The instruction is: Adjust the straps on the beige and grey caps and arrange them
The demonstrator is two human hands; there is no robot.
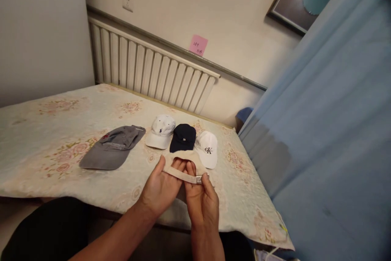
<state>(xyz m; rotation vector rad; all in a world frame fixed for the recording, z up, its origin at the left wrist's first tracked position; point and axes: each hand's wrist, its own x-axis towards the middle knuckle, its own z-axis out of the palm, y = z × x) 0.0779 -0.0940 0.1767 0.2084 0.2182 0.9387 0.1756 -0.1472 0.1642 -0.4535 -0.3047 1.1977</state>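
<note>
A beige cap (183,155) is held between my two hands, its back strap and metal buckle facing me. My left hand (161,189) grips its left side, thumb on the edge and fingers under the strap. On the right, my right hand (201,202) has its thumb by the buckle and its fingers inside the back opening. Just beyond it, a white cap with a small dark logo (161,130), a dark navy cap (183,137) and a white cap with "CK" lettering (207,149) sit in a row. A grey cap (114,147) lies farther left.
A floral cover (128,187) spreads over the bed under the caps. Behind it stand a white radiator (149,65) and a wall with a pink note (198,45). A blue curtain (320,130) hangs along the right side.
</note>
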